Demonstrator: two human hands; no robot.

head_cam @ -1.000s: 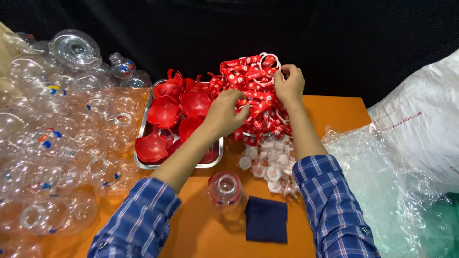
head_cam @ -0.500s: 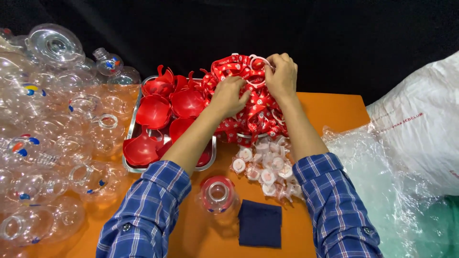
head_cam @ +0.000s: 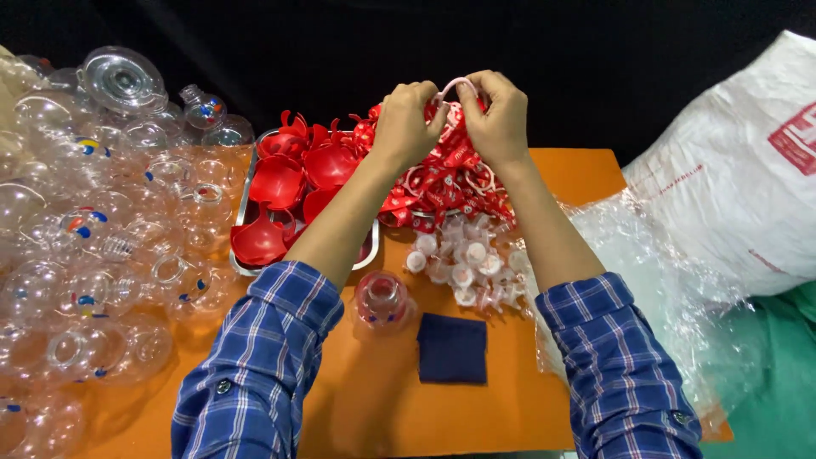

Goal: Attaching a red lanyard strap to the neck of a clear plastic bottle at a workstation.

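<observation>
Head view: both hands are raised together over the far side of the tabletop, fingers pinched. Left hand and right hand are closed on the same item, a red printed ribbon with a pale ring at its top; the ring shows between the two thumbs. The ribbon is lifted just above the pile of red ribbons, which lies directly under the hands and still looks large. Just beside the pile, toward the person, sits a cluster of small clear caps with pale centres. Left of the pile is a metal tray holding red plastic half-shells, several nested or overlapping; the tray looks well filled. Near the person, between the forearms, one clear globe with red inside stands alone on the orange surface, and just beside it lies a dark blue cloth square. Judgement on progress: only that one unit looks in work, and ribbons, caps and shells are all plentiful, so most seems left. Heap of clear plastic globes fills the left side, some with coloured specks inside. Crumpled clear plastic wrap and a white woven sack sit at right.
</observation>
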